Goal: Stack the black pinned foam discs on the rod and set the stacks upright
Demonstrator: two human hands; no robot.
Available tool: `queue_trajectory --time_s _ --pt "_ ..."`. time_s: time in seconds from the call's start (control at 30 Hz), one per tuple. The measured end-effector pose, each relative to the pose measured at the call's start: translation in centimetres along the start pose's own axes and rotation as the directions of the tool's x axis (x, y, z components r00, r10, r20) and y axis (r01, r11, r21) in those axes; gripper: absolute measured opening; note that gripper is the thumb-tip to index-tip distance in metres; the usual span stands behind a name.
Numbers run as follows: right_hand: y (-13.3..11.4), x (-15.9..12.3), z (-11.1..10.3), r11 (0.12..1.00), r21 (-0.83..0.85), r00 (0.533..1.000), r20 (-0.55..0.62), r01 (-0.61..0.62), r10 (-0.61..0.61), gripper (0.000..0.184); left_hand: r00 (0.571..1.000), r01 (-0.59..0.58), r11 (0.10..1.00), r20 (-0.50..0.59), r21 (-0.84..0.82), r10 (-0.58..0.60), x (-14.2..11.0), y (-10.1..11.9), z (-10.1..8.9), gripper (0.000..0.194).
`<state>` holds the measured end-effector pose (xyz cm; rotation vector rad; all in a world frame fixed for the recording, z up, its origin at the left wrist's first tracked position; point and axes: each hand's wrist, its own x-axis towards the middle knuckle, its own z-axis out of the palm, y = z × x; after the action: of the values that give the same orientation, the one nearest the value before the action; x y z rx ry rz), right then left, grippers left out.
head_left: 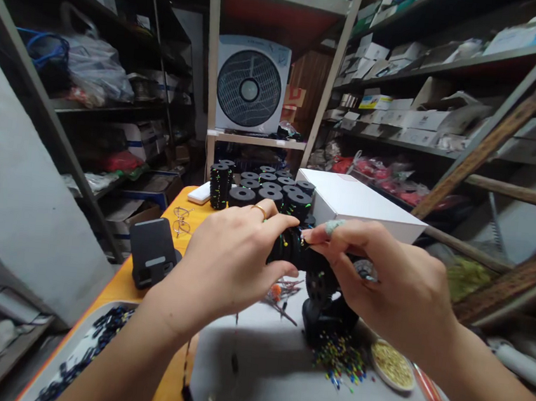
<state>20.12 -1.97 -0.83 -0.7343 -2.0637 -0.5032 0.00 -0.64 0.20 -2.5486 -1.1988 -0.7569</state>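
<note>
My left hand [238, 255], with a ring on one finger, is wrapped round a black grooved spool [287, 246]. A small yellow pin head shows on the spool's surface. At the spool's right end my right hand [380, 270] pinches thumb and forefinger together, with greenish tape round one finger. Whatever sits between those fingertips is too small to make out. Just below stands a black holder [321, 311], partly hidden by the right hand. On the white surface near its base lies a pile of small colourful pins [340, 358].
Several black foam spools [271, 193] stand at the back beside a white box [358, 200]. A dish of gold-coloured bits [392, 365] sits at right. At left are a black stand [153, 252], eyeglasses [182, 220] and a white tray [75, 327] of small black parts.
</note>
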Motion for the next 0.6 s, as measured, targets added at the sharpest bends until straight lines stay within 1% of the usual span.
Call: queue_trajectory --time_s 0.13,0.27,0.4,0.5,0.6 --pt "0.04 -0.21 0.41 1.000 -0.003 0.999 -0.042 -0.013 0.013 0.013 1.000 -0.006 1.000 -0.002 0.022 0.006 0.07 -0.06 -0.01 0.044" --pt "0.10 -0.22 0.72 0.998 -0.061 0.998 -0.055 0.024 -0.028 0.016 1.000 -0.008 1.000 0.004 0.022 0.008 0.12 0.01 -0.04 0.044" --pt "-0.09 -0.13 0.61 0.992 -0.093 0.996 0.011 0.089 -0.088 0.018 1.000 0.001 1.000 0.017 0.001 -0.001 0.13 0.08 -0.07 0.042" --pt "-0.33 -0.16 0.38 0.989 -0.097 0.993 0.056 0.110 -0.105 0.019 1.000 0.009 1.000 0.018 -0.012 -0.009 0.18 0.06 -0.15 0.041" --pt "-0.46 -0.18 0.24 0.988 -0.100 0.991 0.076 0.115 -0.107 0.020 1.000 0.006 1.000 0.015 -0.015 -0.006 0.27 0.03 -0.23 0.040"
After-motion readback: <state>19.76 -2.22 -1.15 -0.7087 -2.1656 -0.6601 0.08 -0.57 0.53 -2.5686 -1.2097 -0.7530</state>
